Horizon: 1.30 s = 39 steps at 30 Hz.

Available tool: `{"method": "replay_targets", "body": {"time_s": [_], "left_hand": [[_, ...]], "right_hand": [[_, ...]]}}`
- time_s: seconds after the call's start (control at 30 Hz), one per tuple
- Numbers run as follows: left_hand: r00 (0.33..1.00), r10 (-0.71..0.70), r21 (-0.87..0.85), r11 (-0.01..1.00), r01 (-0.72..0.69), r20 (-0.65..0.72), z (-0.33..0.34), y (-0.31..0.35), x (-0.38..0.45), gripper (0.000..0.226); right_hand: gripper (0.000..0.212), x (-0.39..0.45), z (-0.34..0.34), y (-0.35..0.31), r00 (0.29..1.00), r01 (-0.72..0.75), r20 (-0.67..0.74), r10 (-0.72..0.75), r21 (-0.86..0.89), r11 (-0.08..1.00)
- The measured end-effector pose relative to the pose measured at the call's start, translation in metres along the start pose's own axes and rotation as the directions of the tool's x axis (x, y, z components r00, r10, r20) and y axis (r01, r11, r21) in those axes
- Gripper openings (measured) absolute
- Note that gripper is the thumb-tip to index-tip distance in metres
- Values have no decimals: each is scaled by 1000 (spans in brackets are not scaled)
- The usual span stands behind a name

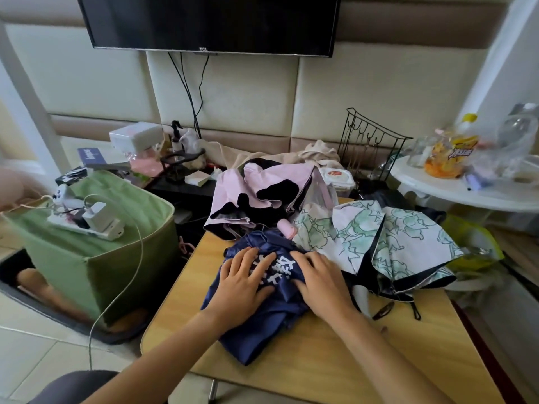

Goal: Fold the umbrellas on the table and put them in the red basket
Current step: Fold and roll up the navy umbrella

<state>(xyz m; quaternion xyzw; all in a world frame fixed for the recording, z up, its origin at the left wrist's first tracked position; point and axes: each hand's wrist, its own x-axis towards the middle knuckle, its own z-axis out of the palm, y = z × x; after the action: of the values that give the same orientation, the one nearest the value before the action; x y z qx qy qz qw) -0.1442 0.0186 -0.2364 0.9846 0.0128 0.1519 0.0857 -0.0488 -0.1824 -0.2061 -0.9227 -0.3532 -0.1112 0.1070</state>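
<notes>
A dark blue umbrella [262, 328] with white characters lies collapsed in the middle of the wooden table [335, 363]. My left hand [245, 279] and my right hand [320, 282] both press flat on its cloth, fingers spread. Behind it lies a pink and black umbrella [262, 193], with its pink handle [285, 227] pointing toward me. At the right a white umbrella with a green leaf print [390, 243] sprawls loosely over the table edge. No red basket is in view.
A green fabric box [96, 258] with a power strip and chargers stands left of the table. A black wire rack [370, 144], cloths and small containers crowd the back. At right is a white round table [455, 191] with bottles. A TV hangs above.
</notes>
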Motion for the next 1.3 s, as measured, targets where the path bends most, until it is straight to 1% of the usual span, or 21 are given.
{"method": "replay_targets", "body": {"time_s": [0.1, 0.2, 0.23, 0.3, 0.37, 0.4, 0.43, 0.47, 0.5, 0.53, 0.6, 0.63, 0.7, 0.77, 0.83, 0.93, 1.03, 1.13, 1.2, 1.3], "left_hand": [[997, 13, -10, 1000, -13, -79, -6, 1, 3, 61], [991, 26, -64, 997, -34, -129, -18, 2, -4, 62], [987, 26, -91, 995, -41, -157, -26, 4, -6, 63], [958, 42, -148, 985, -87, -282, -44, 12, -6, 64], [893, 49, -217, 963, -162, -448, -60, 21, -2, 64], [861, 45, -239, 952, -191, -507, -66, 25, 0, 65], [843, 39, -251, 946, -204, -537, -70, 28, 2, 66], [842, 30, -259, 945, -199, -538, -70, 28, 4, 67], [859, 18, -275, 944, -184, -512, -66, 26, 7, 67], [886, 9, -295, 942, -164, -465, -60, 24, 8, 67], [946, 24, -314, 940, -131, -322, -46, 17, 11, 67], [970, 39, -307, 945, -114, -240, -40, 14, 12, 65], [993, 55, -277, 957, -82, -103, -32, 10, 12, 58], [998, 58, -242, 968, -65, -36, -30, 8, 13, 51], [999, 52, -237, 970, -54, -17, -30, 8, 16, 48], [999, 51, -249, 967, -53, -14, -33, 11, 20, 46], [999, 39, -258, 965, -41, -13, -38, 11, 20, 43], [999, -13, -312, 950, -3, -50, -41, 4, 13, 36], [993, -60, -363, 932, 21, -97, -43, 0, 7, 32], [975, -162, -491, 868, 68, -152, -47, 3, 4, 30]], "right_hand": [[59, 8, -28, -13, 985, -48, 169, 34, 82, 995], [53, 5, -57, -30, 968, -44, 248, 28, 60, 997], [51, 2, -67, -34, 970, -32, 242, 19, 49, 998], [53, 0, -92, -34, 984, -4, 177, -4, 44, 999], [62, 6, -117, -24, 997, 31, 65, -31, 14, 999], [65, 11, -126, -16, 999, 42, 6, -42, -8, 999], [67, 17, -132, -8, 998, 41, -38, -42, -27, 999], [67, 23, -134, 1, 998, 29, -62, -31, -40, 999], [67, 27, -132, 9, 998, 11, -68, -14, -46, 999], [65, 30, -125, 16, 999, -11, -53, 9, -44, 999], [61, 30, -104, 27, 999, -36, 20, 36, -5, 999], [59, 26, -91, 30, 998, -22, 56, 20, 26, 999], [57, 18, -67, 34, 993, 37, 110, -45, 70, 997], [58, 13, -48, 38, 989, 105, 97, -110, 54, 993], [63, 13, -34, 42, 992, 123, 22, -123, -10, 992], [76, 17, -19, 41, 994, 45, -97, -51, -56, 997], [90, 16, -12, 37, 990, 13, -142, -22, -63, 998], [99, 4, -17, 27, 981, -6, -195, -2, -39, 999], [92, -12, -24, 13, 956, 0, -293, 10, 35, 999], [63, -43, -33, -12, 873, 92, -488, -23, 117, 989]]}}
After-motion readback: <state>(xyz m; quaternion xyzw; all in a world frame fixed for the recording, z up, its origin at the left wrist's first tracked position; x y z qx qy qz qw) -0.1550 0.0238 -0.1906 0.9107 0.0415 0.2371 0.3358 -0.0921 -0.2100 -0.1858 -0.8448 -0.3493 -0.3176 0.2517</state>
